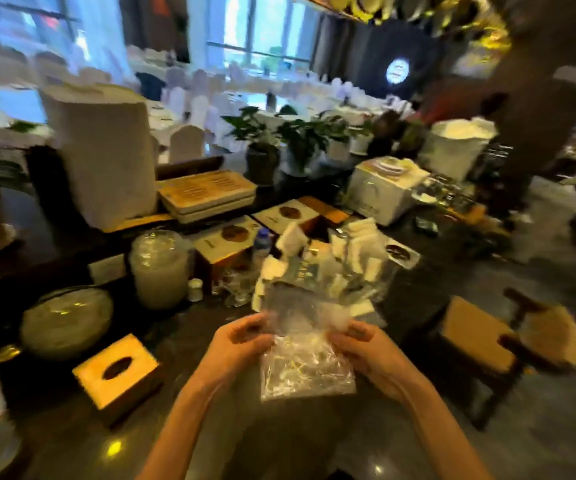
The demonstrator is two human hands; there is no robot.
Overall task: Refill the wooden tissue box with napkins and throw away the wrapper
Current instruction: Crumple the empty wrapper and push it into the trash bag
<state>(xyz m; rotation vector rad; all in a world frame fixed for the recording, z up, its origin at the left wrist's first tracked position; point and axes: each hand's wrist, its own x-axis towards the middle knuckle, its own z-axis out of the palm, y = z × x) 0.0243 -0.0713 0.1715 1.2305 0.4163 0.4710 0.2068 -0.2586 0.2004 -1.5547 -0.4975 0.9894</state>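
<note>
Your left hand and right hand pinch clear plastic wrapper by its sides — fingers closed on film, held above dark counter near its front edge. Wooden tissue box sits left of wrapper, apart — oval slot up. Loose napkins piled behind wrapper.

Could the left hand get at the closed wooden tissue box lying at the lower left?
Probably yes: the wooden tissue box has bare tabletop around it, but the left hand is gripping the clear wrapper and must let go.
</note>
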